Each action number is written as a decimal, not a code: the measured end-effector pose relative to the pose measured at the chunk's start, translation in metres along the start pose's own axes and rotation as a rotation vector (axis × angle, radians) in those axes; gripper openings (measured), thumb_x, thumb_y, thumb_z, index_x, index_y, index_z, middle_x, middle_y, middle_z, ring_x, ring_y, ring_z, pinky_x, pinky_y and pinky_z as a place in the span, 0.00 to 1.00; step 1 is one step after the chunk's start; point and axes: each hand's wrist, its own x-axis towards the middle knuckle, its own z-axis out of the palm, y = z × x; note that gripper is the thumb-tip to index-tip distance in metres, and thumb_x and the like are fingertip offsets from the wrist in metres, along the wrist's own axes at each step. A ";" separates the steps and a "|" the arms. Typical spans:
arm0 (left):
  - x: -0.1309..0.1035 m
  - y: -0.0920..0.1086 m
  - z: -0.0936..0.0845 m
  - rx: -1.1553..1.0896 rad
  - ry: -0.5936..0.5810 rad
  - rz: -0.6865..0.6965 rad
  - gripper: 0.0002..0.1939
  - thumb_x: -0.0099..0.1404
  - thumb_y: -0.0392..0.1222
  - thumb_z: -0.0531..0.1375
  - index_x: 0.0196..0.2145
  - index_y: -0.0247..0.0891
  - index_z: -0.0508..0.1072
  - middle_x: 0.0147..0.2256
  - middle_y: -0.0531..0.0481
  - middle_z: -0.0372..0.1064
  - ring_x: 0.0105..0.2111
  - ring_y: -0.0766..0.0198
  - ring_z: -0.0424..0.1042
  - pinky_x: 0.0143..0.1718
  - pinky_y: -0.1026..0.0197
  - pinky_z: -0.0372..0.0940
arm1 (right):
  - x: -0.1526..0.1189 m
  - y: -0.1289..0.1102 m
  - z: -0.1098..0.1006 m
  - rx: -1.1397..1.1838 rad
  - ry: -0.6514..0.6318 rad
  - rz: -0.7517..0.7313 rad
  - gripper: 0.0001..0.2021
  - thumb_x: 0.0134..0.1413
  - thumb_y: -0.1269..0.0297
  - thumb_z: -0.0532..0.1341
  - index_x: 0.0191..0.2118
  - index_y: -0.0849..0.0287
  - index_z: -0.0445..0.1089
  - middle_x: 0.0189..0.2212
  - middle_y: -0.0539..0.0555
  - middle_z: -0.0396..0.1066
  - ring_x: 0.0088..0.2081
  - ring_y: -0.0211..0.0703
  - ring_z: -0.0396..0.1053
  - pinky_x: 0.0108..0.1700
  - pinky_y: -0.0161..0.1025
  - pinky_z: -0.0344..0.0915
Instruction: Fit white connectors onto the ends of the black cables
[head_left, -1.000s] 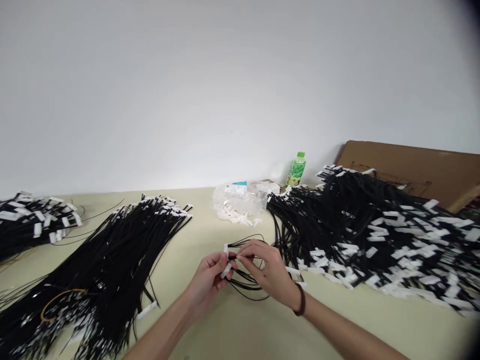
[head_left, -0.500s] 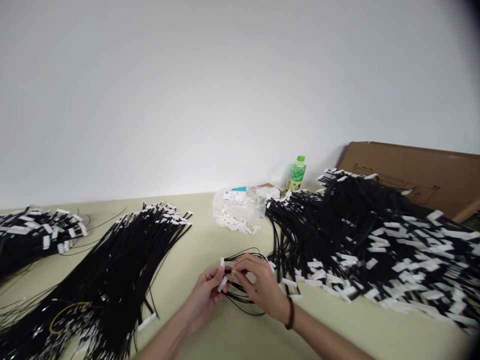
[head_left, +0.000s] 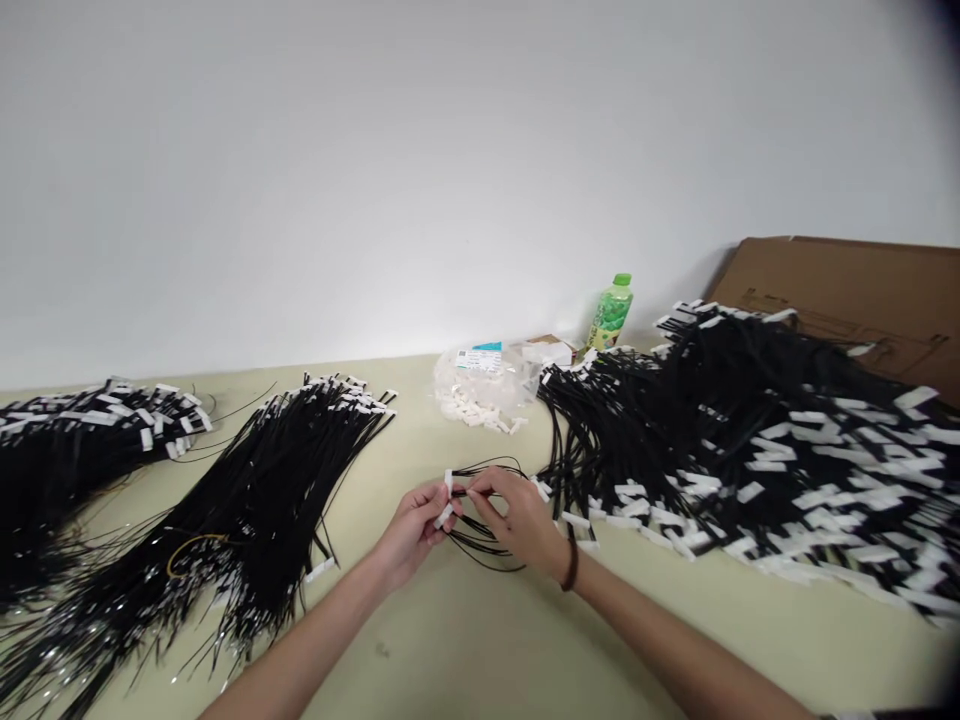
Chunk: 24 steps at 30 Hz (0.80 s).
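My left hand [head_left: 422,522] is closed on a white connector [head_left: 448,484], thumb on top, with a second white piece [head_left: 444,516] showing just below. Thin black wires [head_left: 484,545] fan out from there in a loop toward the right. My right hand [head_left: 521,520] pinches one of these black wires close to the connector, thumb and forefinger together; the exact tip is hidden by the fingers. Past the right hand, a white end piece [head_left: 541,489] of the harness shows beside the large cable pile.
Black cables with white connectors [head_left: 645,430] heap up on the right. Two more black bundles [head_left: 277,480] [head_left: 60,460] lie on the left. Behind my hands are a clear bag of white connectors [head_left: 480,385], a small box [head_left: 551,350], a green-capped bottle [head_left: 611,313] and a cardboard sheet [head_left: 840,290].
The whole view has shifted, so the table and hands sit higher in the picture. My hands keep hold of the connector and wire, and the right fingers have moved only slightly.
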 end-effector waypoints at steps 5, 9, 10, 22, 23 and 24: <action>0.001 0.001 -0.004 -0.031 -0.035 0.018 0.14 0.52 0.46 0.63 0.33 0.31 0.74 0.23 0.52 0.64 0.18 0.75 0.55 0.15 0.70 0.39 | 0.002 -0.005 -0.003 0.016 -0.011 0.009 0.05 0.57 0.70 0.52 0.33 0.60 0.64 0.28 0.53 0.68 0.30 0.38 0.66 0.33 0.34 0.63; 0.003 0.003 -0.005 -0.043 -0.048 0.007 0.15 0.51 0.45 0.64 0.33 0.31 0.74 0.23 0.52 0.63 0.18 0.76 0.55 0.14 0.71 0.39 | 0.004 -0.006 -0.003 0.001 0.002 0.010 0.05 0.57 0.69 0.52 0.33 0.60 0.64 0.29 0.53 0.69 0.31 0.38 0.67 0.34 0.34 0.64; 0.003 0.004 -0.005 -0.041 -0.051 0.001 0.15 0.51 0.45 0.64 0.34 0.31 0.74 0.23 0.52 0.63 0.18 0.76 0.55 0.14 0.71 0.39 | 0.004 -0.006 -0.002 0.000 0.004 0.009 0.05 0.57 0.69 0.52 0.32 0.60 0.64 0.29 0.53 0.69 0.31 0.38 0.67 0.34 0.34 0.64; 0.001 0.006 -0.002 -0.055 -0.063 -0.052 0.15 0.51 0.46 0.64 0.33 0.31 0.73 0.23 0.52 0.63 0.18 0.76 0.55 0.14 0.70 0.40 | 0.001 -0.003 -0.002 -0.013 -0.011 -0.042 0.04 0.56 0.72 0.53 0.33 0.59 0.63 0.32 0.53 0.69 0.35 0.39 0.67 0.37 0.36 0.64; 0.001 0.006 -0.002 -0.059 -0.061 -0.055 0.15 0.51 0.46 0.64 0.32 0.31 0.73 0.23 0.52 0.63 0.18 0.76 0.55 0.14 0.70 0.39 | 0.000 -0.002 -0.002 -0.016 -0.011 -0.046 0.04 0.56 0.73 0.53 0.33 0.59 0.63 0.32 0.53 0.70 0.35 0.39 0.67 0.37 0.36 0.64; 0.001 0.006 -0.002 -0.065 -0.059 -0.060 0.15 0.51 0.46 0.64 0.32 0.31 0.73 0.23 0.52 0.63 0.18 0.76 0.55 0.14 0.70 0.39 | 0.000 -0.002 -0.002 -0.019 -0.012 -0.050 0.04 0.56 0.73 0.53 0.33 0.58 0.63 0.33 0.53 0.70 0.35 0.39 0.67 0.37 0.36 0.64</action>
